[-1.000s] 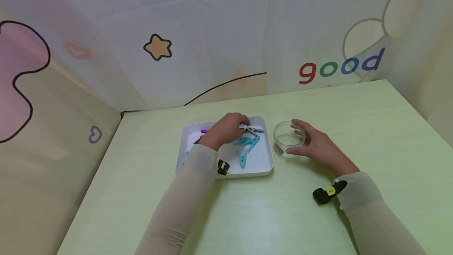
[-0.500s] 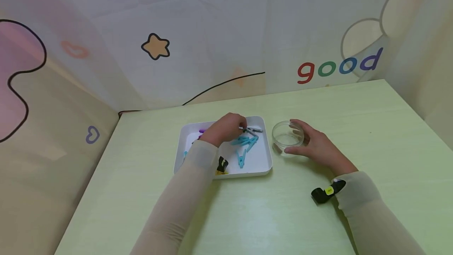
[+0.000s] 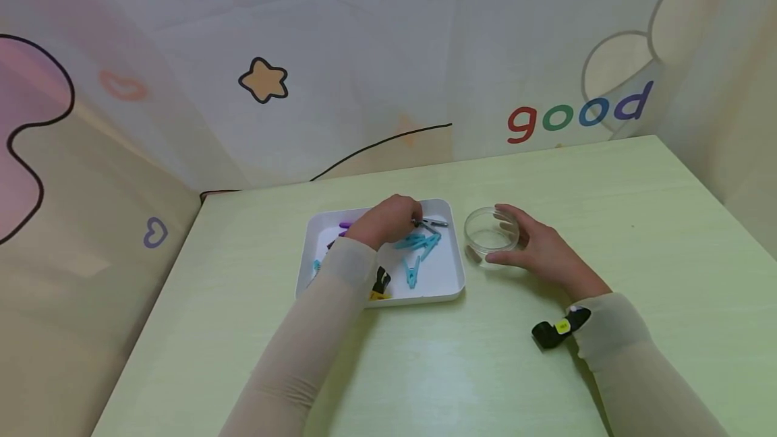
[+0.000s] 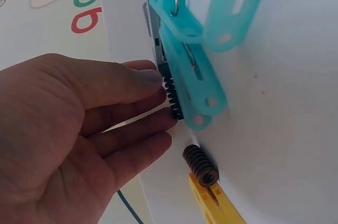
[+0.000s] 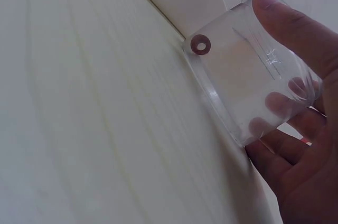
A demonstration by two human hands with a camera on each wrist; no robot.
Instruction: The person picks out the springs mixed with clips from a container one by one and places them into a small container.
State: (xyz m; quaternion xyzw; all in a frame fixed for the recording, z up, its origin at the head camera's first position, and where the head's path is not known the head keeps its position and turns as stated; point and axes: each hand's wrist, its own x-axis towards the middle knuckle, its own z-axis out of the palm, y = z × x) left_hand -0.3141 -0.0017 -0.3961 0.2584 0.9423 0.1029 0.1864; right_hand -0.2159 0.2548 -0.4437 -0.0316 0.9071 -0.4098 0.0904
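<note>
My left hand [image 3: 388,218] reaches into the white tray [image 3: 440,278]. In the left wrist view its thumb and fingertips pinch at a black coil spring [image 4: 173,97], which lies against a teal clothespin [image 4: 198,76] and a metal clip [image 4: 155,34]. A brown coil spring [image 4: 199,163] and a yellow clothespin [image 4: 217,203] lie just beyond the fingers. My right hand [image 3: 543,251] grips a clear jar [image 3: 490,238] beside the tray, thumb on one side and fingers round the other. Through the jar's wall, low down, a small brown ring-shaped end [image 5: 200,45] shows.
More teal clothespins [image 3: 412,274] and purple pieces [image 3: 345,225] lie in the tray, partly hidden by the left arm. Tray and jar stand side by side on a pale green table [image 3: 473,363]. A printed cloth [image 3: 352,73] hangs behind the table.
The left hand's fingers have drawn in slightly, down toward the metal clip area of the tray. The right hand and jar keep their place; the whole view shifts slightly left.
</note>
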